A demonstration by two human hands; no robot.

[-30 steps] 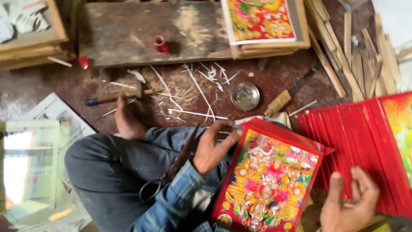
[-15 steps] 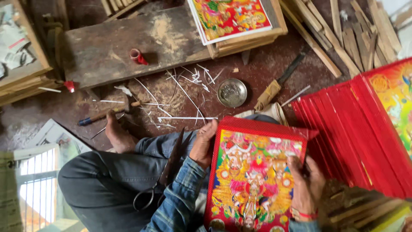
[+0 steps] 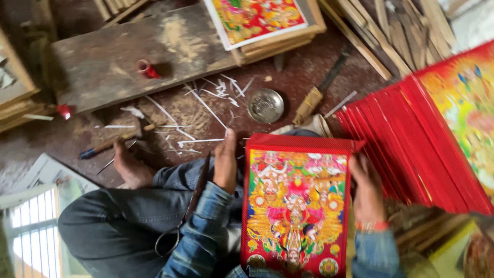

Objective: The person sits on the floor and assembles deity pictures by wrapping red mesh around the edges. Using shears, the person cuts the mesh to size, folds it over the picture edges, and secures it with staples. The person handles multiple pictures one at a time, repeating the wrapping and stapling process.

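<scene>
Two hands on one red-framed picture [image 3: 296, 206], which rests on our lap, long axis running away from us, top edge far. Left hand [image 3: 225, 162] clasps the left edge near the top corner, fingers wrapped round; right hand [image 3: 368, 188] grips the right edge level with it. Both wrists are bent inward. Red frame stack [image 3: 411, 149] lies just right of it; scissors [image 3: 177, 226] rest on the left thigh.

Left hand [image 3: 225, 160] and right hand [image 3: 368, 188] gripping red-bordered print [image 3: 295, 206] on lap — scissors [image 3: 177, 226] (half hidden), metal dish [image 3: 265, 105] beyond
</scene>
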